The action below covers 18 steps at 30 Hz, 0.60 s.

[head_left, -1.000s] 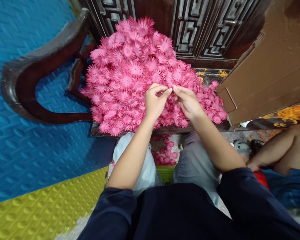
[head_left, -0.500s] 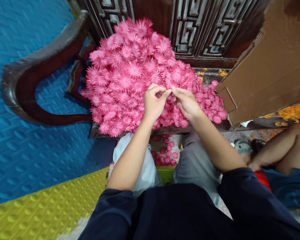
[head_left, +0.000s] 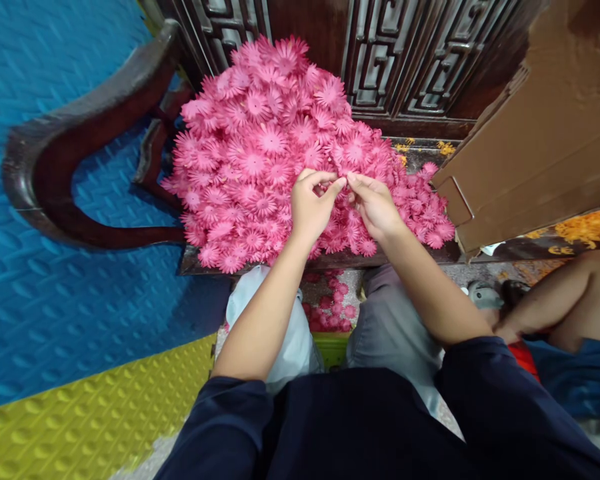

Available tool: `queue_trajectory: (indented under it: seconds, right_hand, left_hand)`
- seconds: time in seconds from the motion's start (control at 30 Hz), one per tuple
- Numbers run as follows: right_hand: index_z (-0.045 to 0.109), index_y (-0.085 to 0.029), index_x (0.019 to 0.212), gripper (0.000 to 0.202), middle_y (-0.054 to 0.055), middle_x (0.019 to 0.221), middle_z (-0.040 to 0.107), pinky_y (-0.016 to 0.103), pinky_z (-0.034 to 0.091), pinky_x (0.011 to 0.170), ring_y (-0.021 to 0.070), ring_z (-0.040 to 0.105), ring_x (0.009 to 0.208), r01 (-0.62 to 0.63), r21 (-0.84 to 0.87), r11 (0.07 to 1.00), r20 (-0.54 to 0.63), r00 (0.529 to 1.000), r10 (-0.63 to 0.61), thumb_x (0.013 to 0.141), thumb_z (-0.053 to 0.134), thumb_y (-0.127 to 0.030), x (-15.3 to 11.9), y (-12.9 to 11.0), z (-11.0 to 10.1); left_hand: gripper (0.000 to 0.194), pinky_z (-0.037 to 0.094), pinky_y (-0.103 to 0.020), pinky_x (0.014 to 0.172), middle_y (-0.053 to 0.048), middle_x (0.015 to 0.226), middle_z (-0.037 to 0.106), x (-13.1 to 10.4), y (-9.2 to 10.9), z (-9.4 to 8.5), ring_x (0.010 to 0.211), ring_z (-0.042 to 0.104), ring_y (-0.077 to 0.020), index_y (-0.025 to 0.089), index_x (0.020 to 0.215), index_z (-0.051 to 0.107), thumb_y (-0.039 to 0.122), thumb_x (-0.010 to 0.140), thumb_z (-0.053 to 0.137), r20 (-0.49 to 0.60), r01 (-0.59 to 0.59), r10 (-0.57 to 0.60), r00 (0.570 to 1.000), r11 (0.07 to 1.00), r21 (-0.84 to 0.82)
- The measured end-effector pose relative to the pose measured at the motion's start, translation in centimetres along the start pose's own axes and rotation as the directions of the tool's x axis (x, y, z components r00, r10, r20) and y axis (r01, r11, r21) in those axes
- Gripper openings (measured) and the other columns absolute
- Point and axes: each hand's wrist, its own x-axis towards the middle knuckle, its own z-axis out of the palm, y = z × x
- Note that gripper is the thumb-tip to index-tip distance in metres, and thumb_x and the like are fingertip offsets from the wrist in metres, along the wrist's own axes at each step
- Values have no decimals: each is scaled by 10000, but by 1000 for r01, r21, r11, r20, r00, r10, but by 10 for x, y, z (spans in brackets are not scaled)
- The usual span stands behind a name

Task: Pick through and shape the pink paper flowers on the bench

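Observation:
A big heap of pink artificial flower heads [head_left: 253, 163] lies on a dark wooden bench seat [head_left: 207, 265] in front of me. Over the front right part of the heap, my left hand [head_left: 312, 203] and my right hand [head_left: 375, 203] meet almost tip to tip. Thumb and forefinger of each are pinched together. Whatever lies between the fingertips is too small to make out against the pink petals.
The bench's curved armrest [head_left: 40, 180] rises at the left above blue mats [head_left: 10, 300]. A cardboard box [head_left: 540, 133] stands at right, with orange flower pieces [head_left: 593, 227] beyond it. Another person's arm and leg [head_left: 555, 300] are close on the right. Pink flowers [head_left: 335, 303] lie on the floor.
Both hands have shifted very slightly to the right, and a narrow gap shows between their fingertips. The pinch of each hand stays the same.

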Motion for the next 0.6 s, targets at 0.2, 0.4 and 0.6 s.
queue_trajectory:
  seconds: [0.2,0.4,0.6]
  right_hand:
    - [686,-229,818,343,-20,760,617,238,447,604,79,501,622,6,-1,1000,22,1000,-6,641,723,-520,0,0,-1]
    - [704,-229,804,319,-14,833,673,275,500,708,106,580,732,85,-26,996,8,996,-84,637,729,-499,-2,-2,3]
    - [692,-227,752,297,-15,839,698,330,505,853,142,632,836,227,-134,965,-54,970,-236,592,770,-464,-7,-6,9]
  left_hand:
    - [53,438,-230,645,8,726,592,-1,2,2,661,527,-99,185,704,658,206,743,687,-37,23,-23,999,1000,-13]
    - [79,429,-246,657,2,722,556,-1,2,2,666,511,-111,179,708,634,202,783,642,-29,0,1,1000,1000,27]
    - [104,424,-254,655,-7,739,550,-2,2,2,684,509,-123,184,702,599,206,803,612,-28,-27,29,999,997,67]
